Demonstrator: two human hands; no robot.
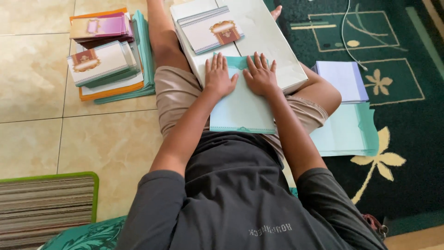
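Both hands, left and right, were laid flat, fingers spread, grasping nothing, on teal paper; creasing judged underway, firm pressing needed next.

1. From where I stand, the tiled floor at nine o'clock lies open.
2. At eleven o'clock, a card stack blocks passage past the left knee.
3. At twelve o'clock, the white box carries bordered cards.
4. At three o'clock, teal sheets and lilac paper cover the carpet.
5. A striped mat sits at eight o'clock.
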